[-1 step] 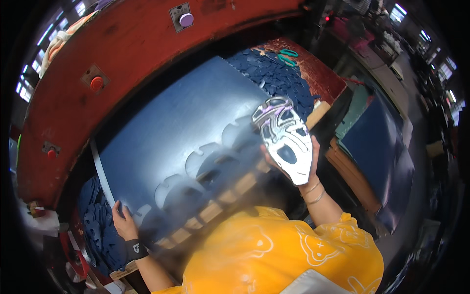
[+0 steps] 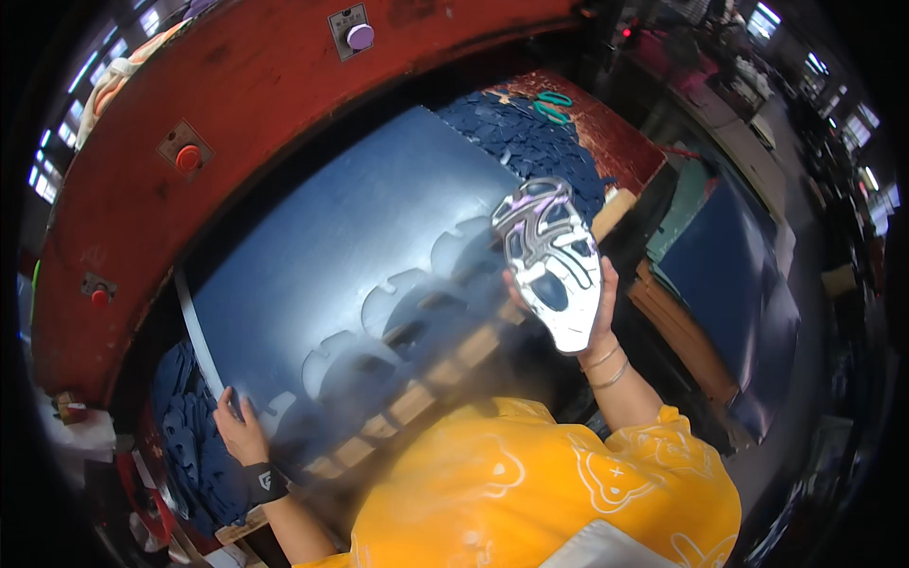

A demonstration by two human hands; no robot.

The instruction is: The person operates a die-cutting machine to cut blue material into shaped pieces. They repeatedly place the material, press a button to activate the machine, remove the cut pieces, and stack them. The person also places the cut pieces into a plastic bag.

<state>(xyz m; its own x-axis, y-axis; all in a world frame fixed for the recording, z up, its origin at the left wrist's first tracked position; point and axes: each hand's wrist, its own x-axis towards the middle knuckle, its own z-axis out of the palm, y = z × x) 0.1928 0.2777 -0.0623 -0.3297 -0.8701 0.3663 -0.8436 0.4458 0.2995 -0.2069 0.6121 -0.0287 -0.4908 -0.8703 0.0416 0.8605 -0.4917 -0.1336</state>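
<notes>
My right hand grips a shiny metal cutting die by its sides, with curved bars and openings, holding it above the right end of a dark blue sheet. Scalloped cut-outs run along the sheet's near edge. At the sheet's near left corner rests my left hand, its thumb and forefinger apart and touching the edge. A dark band is on that wrist.
A red machine beam with buttons spans the far side. Blue scraps and green-handled scissors lie at the far right. More blue cut pieces are piled left. Stacked sheets stand right.
The cutting die in my right hand has turned slightly, its lower end shifting a little left. My left hand stays at the sheet's corner.
</notes>
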